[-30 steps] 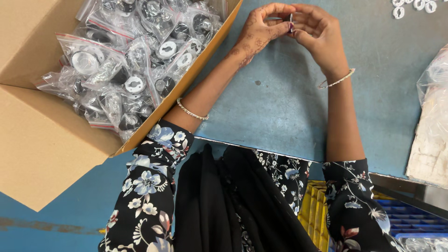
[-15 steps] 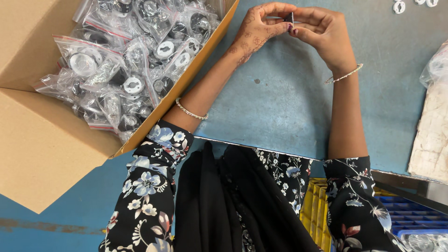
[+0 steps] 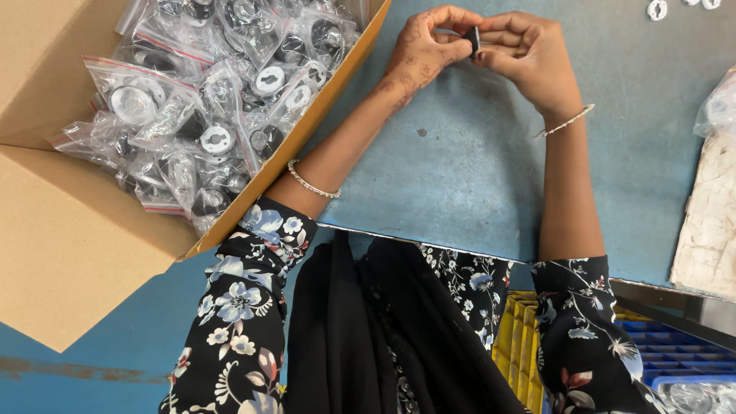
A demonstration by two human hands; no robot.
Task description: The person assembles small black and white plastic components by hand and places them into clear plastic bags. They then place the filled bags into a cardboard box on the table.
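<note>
My left hand (image 3: 427, 47) and my right hand (image 3: 525, 52) meet above the blue-grey table (image 3: 460, 176), near its far side. Both pinch a small dark part (image 3: 474, 38) between thumbs and fingertips. Most of the part is hidden by the fingers. Each wrist wears a thin bangle. To the left of my left forearm stands an open cardboard box (image 3: 69, 253) filled with several clear zip bags (image 3: 207, 100) holding round black and silver parts.
A few small white ring-shaped parts (image 3: 658, 9) lie at the table's far right. A clear bag over a whitish slab (image 3: 713, 207) sits at the right edge. Below the table edge are yellow (image 3: 521, 337) and blue plastic bins (image 3: 675, 345).
Both hands stay together on the small part, fingers shifting slightly. The view has drifted a little; the box and bags have not moved.
</note>
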